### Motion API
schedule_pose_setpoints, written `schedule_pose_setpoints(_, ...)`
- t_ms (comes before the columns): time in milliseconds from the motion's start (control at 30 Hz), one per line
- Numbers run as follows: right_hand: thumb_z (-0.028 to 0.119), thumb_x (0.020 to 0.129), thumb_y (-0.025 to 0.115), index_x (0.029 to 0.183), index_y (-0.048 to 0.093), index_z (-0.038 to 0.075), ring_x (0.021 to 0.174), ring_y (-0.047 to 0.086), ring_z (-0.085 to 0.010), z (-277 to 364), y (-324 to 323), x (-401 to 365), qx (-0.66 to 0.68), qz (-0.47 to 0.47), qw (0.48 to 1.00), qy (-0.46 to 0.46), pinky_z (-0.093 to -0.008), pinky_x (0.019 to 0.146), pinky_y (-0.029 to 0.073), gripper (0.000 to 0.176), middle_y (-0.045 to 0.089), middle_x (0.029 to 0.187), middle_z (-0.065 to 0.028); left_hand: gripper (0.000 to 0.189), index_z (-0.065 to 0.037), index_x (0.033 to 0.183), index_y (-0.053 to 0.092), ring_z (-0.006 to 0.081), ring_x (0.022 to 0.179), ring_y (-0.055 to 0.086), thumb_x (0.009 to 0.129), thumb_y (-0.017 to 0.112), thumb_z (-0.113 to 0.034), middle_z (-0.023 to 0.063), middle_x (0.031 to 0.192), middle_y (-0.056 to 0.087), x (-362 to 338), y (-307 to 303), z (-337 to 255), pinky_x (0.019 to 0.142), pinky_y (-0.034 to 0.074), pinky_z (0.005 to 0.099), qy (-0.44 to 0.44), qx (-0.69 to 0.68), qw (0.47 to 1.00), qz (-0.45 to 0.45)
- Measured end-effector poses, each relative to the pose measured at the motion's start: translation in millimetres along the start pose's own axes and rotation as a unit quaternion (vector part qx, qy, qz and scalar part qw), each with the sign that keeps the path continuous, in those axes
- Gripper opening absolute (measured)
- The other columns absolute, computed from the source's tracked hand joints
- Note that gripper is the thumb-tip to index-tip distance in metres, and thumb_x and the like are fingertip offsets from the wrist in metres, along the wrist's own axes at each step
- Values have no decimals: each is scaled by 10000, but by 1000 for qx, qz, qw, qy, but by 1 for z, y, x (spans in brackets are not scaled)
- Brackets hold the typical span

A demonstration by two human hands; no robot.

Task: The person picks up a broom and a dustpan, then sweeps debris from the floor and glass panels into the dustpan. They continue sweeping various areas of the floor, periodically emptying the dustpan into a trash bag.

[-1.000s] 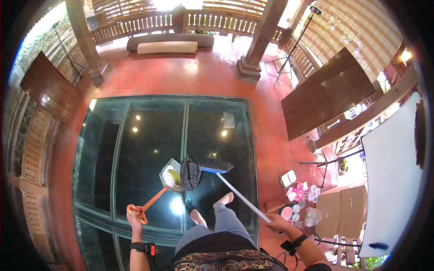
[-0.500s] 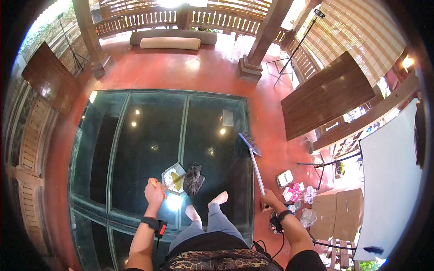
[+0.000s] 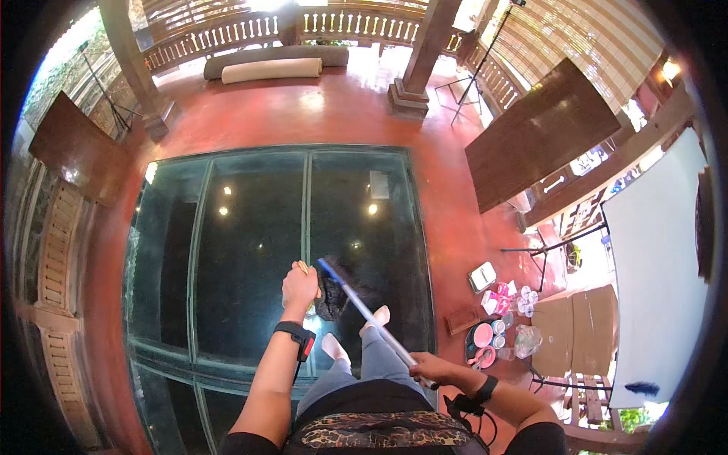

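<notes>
My right hand (image 3: 431, 368) is closed around the upper end of a long-handled broom (image 3: 379, 331). The broom's blue head lies over the glass floor panel (image 3: 250, 220), close to my left hand. A dark bristle area shows blurred beside the head. My left hand (image 3: 301, 288) is closed on a small tan thing that I cannot make out. Just right of it, a crumpled black bag (image 3: 331, 299) rests on the glass. The tray seen earlier is mostly hidden behind my left hand.
Bowls and cups (image 3: 484, 335), a brown brick-like block (image 3: 464, 320), a white box (image 3: 481, 277) and cardboard (image 3: 572, 334) lie on the red floor at right. Rolled mats (image 3: 273, 70) lie at the far end. My feet stand on the glass.
The broom has swung left from the glass's right edge to beside the black bag. My right hand has moved left and down, and my left hand right and up, over the tray.
</notes>
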State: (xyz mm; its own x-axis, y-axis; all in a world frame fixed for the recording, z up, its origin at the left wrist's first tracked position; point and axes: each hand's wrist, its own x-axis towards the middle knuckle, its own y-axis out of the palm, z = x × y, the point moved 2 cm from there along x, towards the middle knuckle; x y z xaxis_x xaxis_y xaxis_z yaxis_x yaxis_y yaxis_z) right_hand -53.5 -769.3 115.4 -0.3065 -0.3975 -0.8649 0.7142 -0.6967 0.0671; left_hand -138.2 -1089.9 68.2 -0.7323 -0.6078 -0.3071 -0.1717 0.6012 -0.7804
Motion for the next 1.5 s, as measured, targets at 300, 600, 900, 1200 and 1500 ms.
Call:
schedule_pose_setpoints(300, 57, 706, 487, 1108, 421, 22, 404, 399, -63, 7, 17, -45, 118, 56, 991, 29, -188, 332, 326, 409, 433, 576, -8, 340, 16, 884, 480, 353, 802, 554, 719, 447, -280, 212, 804, 576, -16, 18, -17, 724, 427, 422, 29, 14, 999, 14)
schedule_pose_setpoints(600, 50, 715, 473, 1124, 416, 53, 392, 370, -50, -12, -52, -144, 274, 8, 962, -2, -167, 320, 298, 414, 398, 549, 15, 258, -23, 798, 561, 292, 711, 590, 699, 451, -234, 163, 701, 594, -31, -9, 85, 659, 448, 372, 14, -137, 990, -26)
schedule_pose_setpoints(900, 32, 702, 455, 1040, 476, 53, 395, 426, -87, -65, -149, -133, 72, -156, 983, -67, -208, 332, 353, 339, 428, 526, -3, 143, -22, 801, 405, 178, 544, 524, 744, 364, -146, 145, 644, 563, -123, -30, 168, 547, 428, 272, -11, -496, 864, -81)
schedule_pose_setpoints(1200, 97, 656, 512, 648, 511, -36, 441, 484, -149, -152, -204, 32, -96, -223, 969, -50, -273, 387, 380, 134, 500, 542, -72, 117, -65, 815, 387, 210, 572, 524, 724, 371, -138, 157, 673, 545, -222, -5, 191, 487, 444, 303, -72, -574, 802, -148)
schedule_pose_setpoints(1500, 117, 641, 527, 623, 514, -48, 427, 524, -189, -157, -97, -28, -227, -108, 966, -65, -312, 358, 386, 167, 515, 518, -118, 76, -55, 799, 401, 186, 650, 518, 733, 394, -92, 81, 705, 464, -298, -1, 242, 620, 444, 306, -104, -586, 777, -205)
